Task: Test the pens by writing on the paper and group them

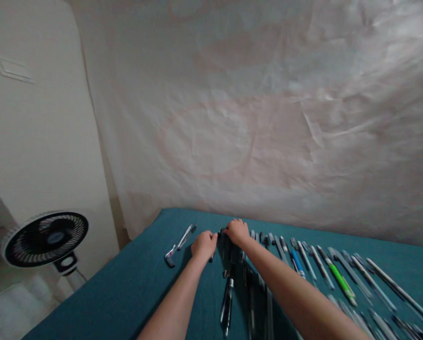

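Note:
My left hand (204, 244) is at the far part of the table, fingers curled closed. A dark pen (212, 258) shows just below it. Close on its right, my right hand (237, 231) bends its fingers down at the far ends of several dark pens (226, 248). Exactly what either hand grips is hidden by the fingers and blur. Nearer me lie black pens with clear parts (227, 302), partly beside my right forearm. To the left of my left hand rest a few slim pens (185, 237) and a small dark-and-light object (169, 256).
Rows of pens cover the right side, among them a bright green pen (341, 283) and a blue pen (297, 262). All lie on a teal cloth-covered table (133, 283). A black-and-white fan (44, 238) stands left of the table. Pale sheeting (268, 141) hangs behind.

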Motion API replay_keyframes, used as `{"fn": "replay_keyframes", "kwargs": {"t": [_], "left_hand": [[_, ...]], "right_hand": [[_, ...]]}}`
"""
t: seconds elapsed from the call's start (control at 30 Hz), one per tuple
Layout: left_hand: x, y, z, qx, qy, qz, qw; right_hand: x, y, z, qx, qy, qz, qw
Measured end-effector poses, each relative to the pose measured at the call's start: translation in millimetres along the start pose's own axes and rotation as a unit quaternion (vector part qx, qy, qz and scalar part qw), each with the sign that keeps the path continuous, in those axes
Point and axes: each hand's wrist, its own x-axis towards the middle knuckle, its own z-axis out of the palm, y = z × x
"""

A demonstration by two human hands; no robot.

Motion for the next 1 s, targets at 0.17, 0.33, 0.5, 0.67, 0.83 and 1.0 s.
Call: {"fn": "replay_keyframes", "kwargs": {"t": [0.17,0.33,0.5,0.67,0.83,1.0], "left_hand": [[0.7,-6.8,-9.5,0.033,0.060,0.016,0.998],[-1.8,-27.0,-23.8,0.097,0.146,0.002,0.985],[-4.3,-35.6,-24.0,0.136,0.166,-0.006,0.977],[-8.6,-28.5,-28.7,0.147,0.186,-0.007,0.972],[-13.0,-27.9,-33.1,0.156,0.193,-0.007,0.969],[-13.2,-33.4,-29.0,0.169,0.185,-0.010,0.968]], "right_hand": [[-0.5,1.3,-5.6,0.015,0.006,-0.004,1.000],[-0.1,12.2,-20.2,0.031,0.005,-0.002,1.000],[-14.7,31.7,-33.7,0.050,0.000,-0.008,0.999],[-36.9,46.4,-41.2,0.061,0.008,-0.037,0.997],[-41.8,41.5,-41.1,0.061,0.002,-0.087,0.994],[-37.4,25.2,-32.9,0.044,-0.011,-0.116,0.992]]}}
